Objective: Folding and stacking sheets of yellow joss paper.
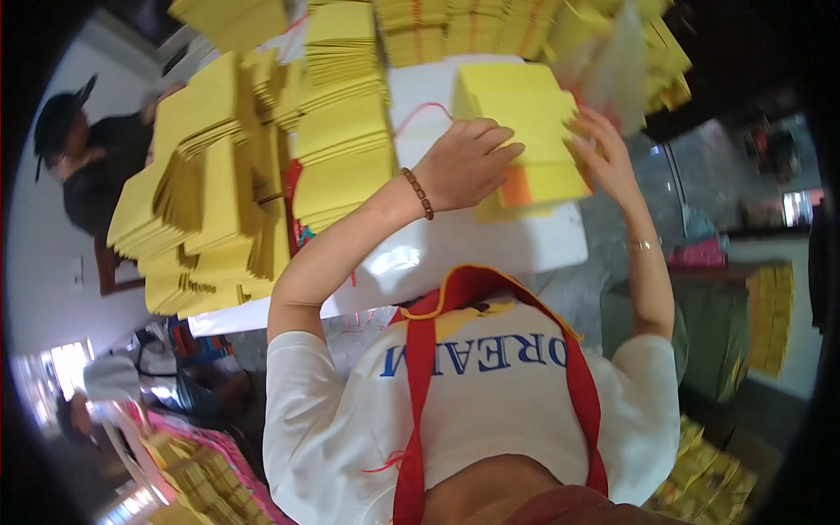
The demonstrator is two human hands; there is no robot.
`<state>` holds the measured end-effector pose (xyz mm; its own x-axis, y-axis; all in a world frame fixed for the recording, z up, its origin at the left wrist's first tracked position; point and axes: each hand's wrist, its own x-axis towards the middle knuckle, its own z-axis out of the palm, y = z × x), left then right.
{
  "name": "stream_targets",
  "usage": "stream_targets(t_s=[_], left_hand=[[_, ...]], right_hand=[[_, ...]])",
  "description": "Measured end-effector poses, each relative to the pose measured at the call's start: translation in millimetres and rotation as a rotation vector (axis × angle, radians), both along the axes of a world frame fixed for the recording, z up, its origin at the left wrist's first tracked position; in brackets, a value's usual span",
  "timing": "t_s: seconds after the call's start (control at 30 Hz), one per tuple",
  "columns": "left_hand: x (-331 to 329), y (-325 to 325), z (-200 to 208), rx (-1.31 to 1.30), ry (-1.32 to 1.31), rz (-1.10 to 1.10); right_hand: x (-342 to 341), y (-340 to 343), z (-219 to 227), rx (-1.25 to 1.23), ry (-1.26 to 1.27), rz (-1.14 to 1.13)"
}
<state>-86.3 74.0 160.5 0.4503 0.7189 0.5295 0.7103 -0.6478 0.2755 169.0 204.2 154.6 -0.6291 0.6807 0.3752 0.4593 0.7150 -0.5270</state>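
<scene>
A thick stack of yellow paper (518,92) stands near the right end of the white table, between my two hands. Its near side shows an orange patch. My left hand (472,164), with a brown bead bracelet at the wrist, lies against the stack's left near corner, its fingers bent over the paper. At the right edge is my right hand (604,156), its fingers stretched out and apart and the tips touching the stack's side. A thin red string (422,108) curves over the table just left of the stack.
Tall piles of folded yellow paper (346,118) fill the table's left side. More bundles (472,31) line its back, beside a translucent plastic bag (617,70). Past the left end sits a person (109,157) in dark clothes. A large green container (709,332) stands right of me.
</scene>
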Motion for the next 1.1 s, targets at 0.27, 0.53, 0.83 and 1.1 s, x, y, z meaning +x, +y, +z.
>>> stream_targets(t_s=[0.27, 0.53, 0.83, 1.1], left_hand=[[36.1, 21.4, -20.1, 0.031, 0.362, 0.132], [65.5, 40.0, -36.6, 0.198, 0.402, 0.353], [24.2, -38.8, 0.0, 0.151, -0.62, 0.442], [12.0, -178.4, -86.3, -0.064, -0.04, 0.701]], right_hand=[[36.0, -4.1, -11.5, -0.386, 0.226, -0.079], [30.5, -3.0, -22.6, -0.177, 0.083, 0.153], [33.2, 26.0, -26.6, -0.53, 0.534, 0.045], [19.8, 45.1, -49.6, -0.839, 0.55, 0.093]])
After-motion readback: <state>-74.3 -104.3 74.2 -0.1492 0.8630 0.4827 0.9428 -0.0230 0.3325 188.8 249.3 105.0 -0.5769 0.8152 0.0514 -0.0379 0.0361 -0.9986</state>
